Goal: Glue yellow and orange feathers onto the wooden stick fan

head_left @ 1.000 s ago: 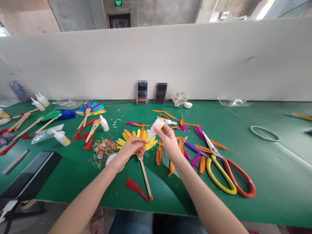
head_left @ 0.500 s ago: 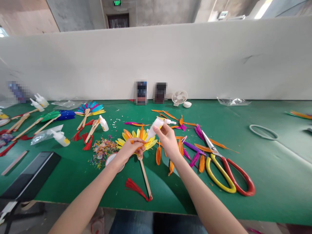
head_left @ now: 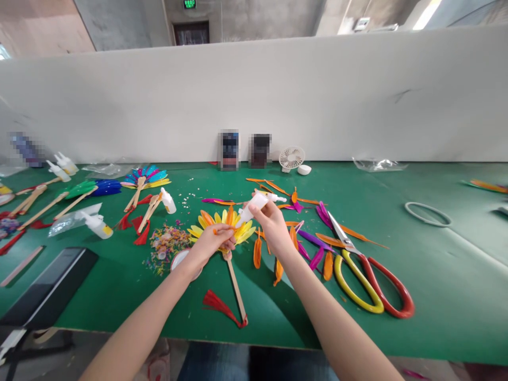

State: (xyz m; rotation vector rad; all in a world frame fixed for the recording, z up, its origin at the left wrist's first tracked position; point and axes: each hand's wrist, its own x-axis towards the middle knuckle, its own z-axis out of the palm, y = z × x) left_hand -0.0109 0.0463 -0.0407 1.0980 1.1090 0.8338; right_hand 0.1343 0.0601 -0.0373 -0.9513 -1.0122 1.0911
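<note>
My left hand (head_left: 216,238) pinches an orange feather over a fan of yellow feathers (head_left: 246,233), which has some orange feathers on it. The fan's wooden handle (head_left: 237,288) points toward the front edge, with a red tassel (head_left: 217,302) at its end. In my right hand (head_left: 271,219) is a white glue bottle (head_left: 257,202), tilted with its nozzle down at the feather in my left hand. Loose orange feathers (head_left: 257,253) and purple feathers (head_left: 316,258) lie right of the fan. My left wrist partly covers a round white lid or dish (head_left: 180,258).
Large scissors (head_left: 359,259) lie open at the right, near a grey ring (head_left: 427,214). Left are coloured scraps (head_left: 169,241), glue bottles (head_left: 98,225), finished-looking fans (head_left: 146,174) and a black box (head_left: 50,286). Two blurred phones and a small fan (head_left: 291,157) stand by the partition.
The view has shifted very slightly. Both hands hold nearly the same pose, with the bottle's nozzle still at the feather.
</note>
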